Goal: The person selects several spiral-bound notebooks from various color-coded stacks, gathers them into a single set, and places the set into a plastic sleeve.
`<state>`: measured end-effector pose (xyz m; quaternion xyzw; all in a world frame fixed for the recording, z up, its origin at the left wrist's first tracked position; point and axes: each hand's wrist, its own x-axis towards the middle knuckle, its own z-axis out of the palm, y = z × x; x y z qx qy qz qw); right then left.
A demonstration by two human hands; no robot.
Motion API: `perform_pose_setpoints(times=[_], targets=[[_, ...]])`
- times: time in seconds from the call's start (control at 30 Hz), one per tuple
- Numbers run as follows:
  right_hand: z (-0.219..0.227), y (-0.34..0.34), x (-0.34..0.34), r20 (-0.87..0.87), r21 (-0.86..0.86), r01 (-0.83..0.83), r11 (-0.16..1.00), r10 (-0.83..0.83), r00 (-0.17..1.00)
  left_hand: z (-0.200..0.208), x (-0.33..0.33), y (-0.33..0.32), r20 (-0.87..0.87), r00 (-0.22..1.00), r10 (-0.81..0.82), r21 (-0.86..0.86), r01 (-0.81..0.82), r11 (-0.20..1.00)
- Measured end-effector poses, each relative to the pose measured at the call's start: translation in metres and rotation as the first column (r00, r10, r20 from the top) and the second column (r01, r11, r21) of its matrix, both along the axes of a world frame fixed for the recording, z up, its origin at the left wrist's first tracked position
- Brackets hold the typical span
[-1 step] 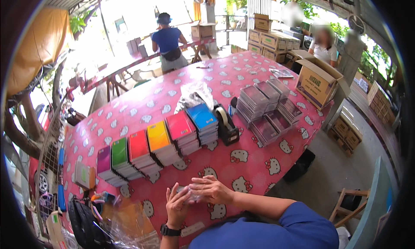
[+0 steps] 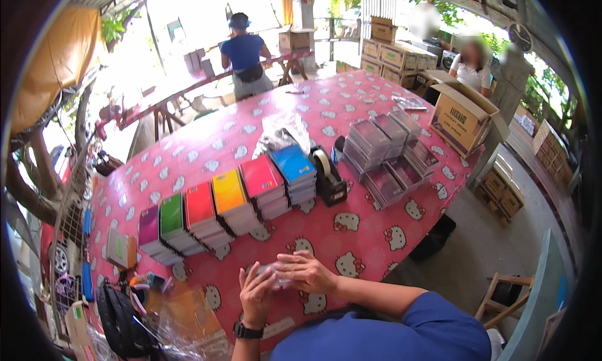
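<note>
My left hand (image 2: 255,293) and my right hand (image 2: 305,273) meet over the near edge of the table, both closed around a small pack wrapped in clear plastic (image 2: 281,282). Fingers cover much of the pack, so its contents cannot be made out. Beyond them runs a row of stacked small notebooks, with purple (image 2: 149,226), green (image 2: 171,212), red (image 2: 199,202), yellow (image 2: 227,188), pink (image 2: 261,176) and blue (image 2: 292,164) covers. A black tape dispenser (image 2: 331,188) stands right of the blue stack.
Several plastic-wrapped notebook packs (image 2: 370,141) are piled at the right. An open cardboard box (image 2: 456,119) sits at the table's far right corner. Crumpled clear plastic (image 2: 282,135) lies behind the notebooks; a black bag (image 2: 122,320) is at near left. Two people are beyond the table.
The view has shifted slightly. Both hands stay closed around the wrapped pack, with only a small change of finger position.
</note>
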<state>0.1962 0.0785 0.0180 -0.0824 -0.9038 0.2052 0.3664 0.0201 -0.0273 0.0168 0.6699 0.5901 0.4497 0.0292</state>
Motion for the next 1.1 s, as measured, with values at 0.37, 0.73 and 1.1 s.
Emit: perform_pose_setpoints(times=[0.37, 0.73, 1.1], targets=[[0.008, -0.022, -0.008, -0.097, -0.169, 0.156, 0.973, -0.174, 0.98, -0.012, 0.019, -0.003, 0.387, 0.922, 0.017, 0.123, -0.07, 0.99], [0.027, 0.005, -0.017, 0.23, -0.699, 0.243, 0.673, -0.11, 0.967, -0.001, 0.024, 0.019, 0.618, 0.786, -0.031, 0.084, -0.027, 0.996], [0.016, 0.004, -0.016, 0.101, -0.863, 0.133, 0.488, -0.092, 0.991, -0.013, 0.048, -0.025, -0.281, 0.959, -0.022, -0.065, 0.004, 0.998]])
